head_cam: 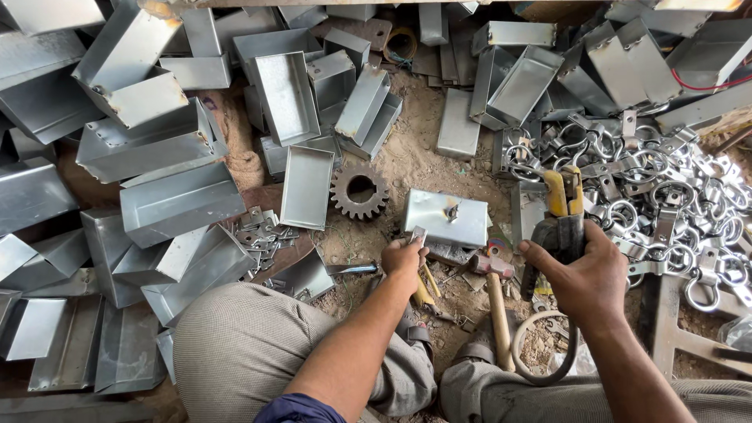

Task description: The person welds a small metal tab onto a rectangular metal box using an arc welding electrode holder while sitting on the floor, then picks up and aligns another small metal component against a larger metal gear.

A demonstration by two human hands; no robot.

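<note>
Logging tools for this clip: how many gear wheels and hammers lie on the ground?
2: one gear wheel on the sand beside the trays, one hammer between the knees. Others may be hidden under the metal.

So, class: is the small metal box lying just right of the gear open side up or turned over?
Turned over. The metal box shows a closed flat face with a small clasp fitting; no hollow is visible, unlike the open trays nearby.

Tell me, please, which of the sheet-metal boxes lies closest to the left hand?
The closed box with a small clasp on top, just above the left hand; the others lie open, farther off.
</note>
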